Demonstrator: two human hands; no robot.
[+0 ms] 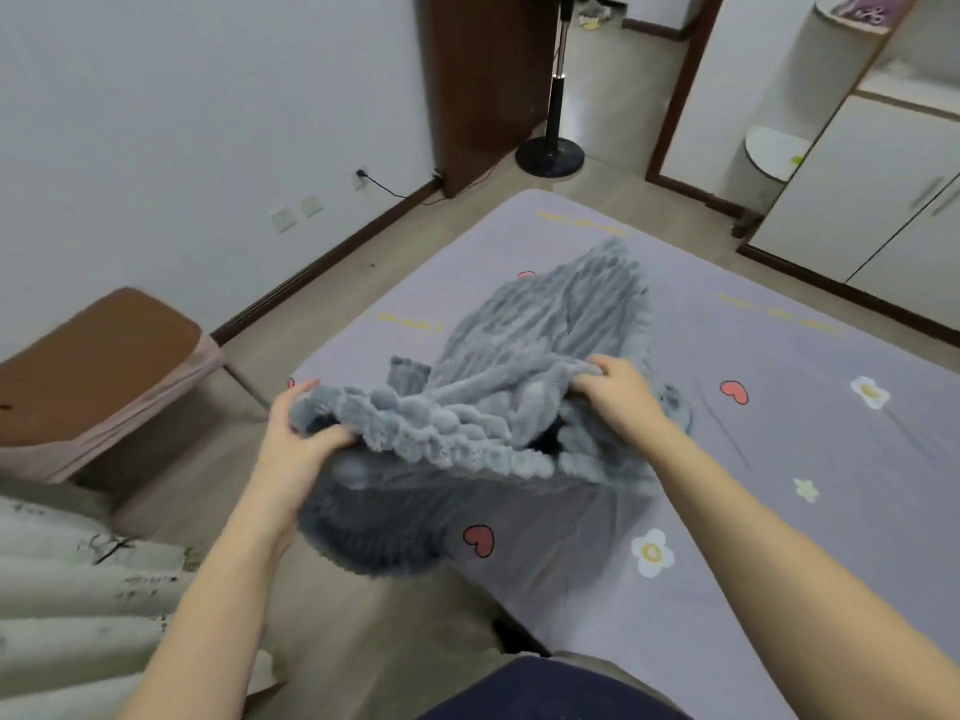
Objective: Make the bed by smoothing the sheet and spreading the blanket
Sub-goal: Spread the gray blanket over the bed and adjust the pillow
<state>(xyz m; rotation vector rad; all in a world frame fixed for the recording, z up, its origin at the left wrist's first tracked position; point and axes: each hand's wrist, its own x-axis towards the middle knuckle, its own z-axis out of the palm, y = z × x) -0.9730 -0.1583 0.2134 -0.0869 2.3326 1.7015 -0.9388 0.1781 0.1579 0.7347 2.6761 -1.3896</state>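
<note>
A fluffy grey blanket (524, 366) with a ribbed texture is bunched up over the near left part of the bed. Its near edge is lifted off the bed. My left hand (296, 439) grips the left end of that edge, fingers curled into the fabric. My right hand (618, 392) grips the edge further right. The far part of the blanket lies crumpled on the lilac sheet (779, 407), which is printed with red hearts and white flowers and looks mostly flat.
A brown stool (98, 366) with a pink skirt stands left of the bed. A fan stand (550, 148) rises beyond the bed's far corner. White cabinets (883, 210) line the right side. A pale curtain (78, 589) hangs at lower left.
</note>
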